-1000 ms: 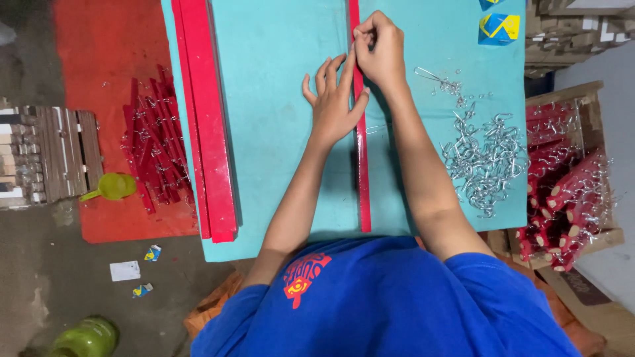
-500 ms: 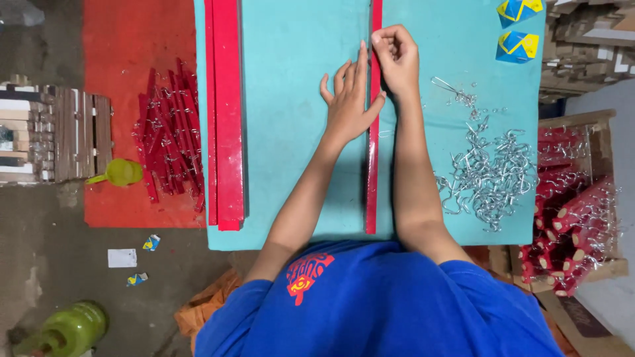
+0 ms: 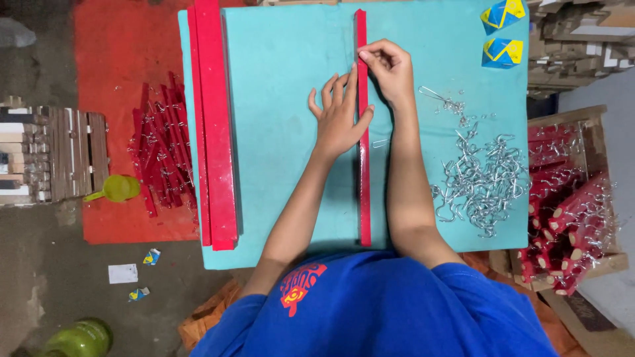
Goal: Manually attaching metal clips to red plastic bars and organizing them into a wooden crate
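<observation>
Two hands work on one long red strip (image 3: 363,172) lying lengthwise down the middle of the teal desk (image 3: 278,79). Left hand (image 3: 338,119) lies flat & open, palm down, fingers spread, pressing the desk right beside the strip w/ thumb side touching it. Right hand (image 3: 390,66) is closed in a pinch at the strip's upper part, fingertips (image 3: 366,58) bunched on its edge; whether a small item sits in the pinch, can't tell, too small.

Just right of the strip, a single small metal loop (image 3: 380,143) lies on the desk. Further right, a loose pile of silver wire hooks (image 3: 483,178) spreads over the desk, w/ a few strays (image 3: 450,102) nearer the right wrist. At the desk's left edge, a stack of red strips (image 3: 215,125) lies parallel to the single one, well apart from it. Two blue-yellow folded boxes (image 3: 503,33) sit at the far right corner.

Off the desk: a wooden crate (image 3: 582,125) at right holds red pieces fitted w/ hooks (image 3: 569,225); on the red floor mat (image 3: 112,79) at left, a heap of red hooked pieces (image 3: 162,145) & a green scoop (image 3: 118,188).
</observation>
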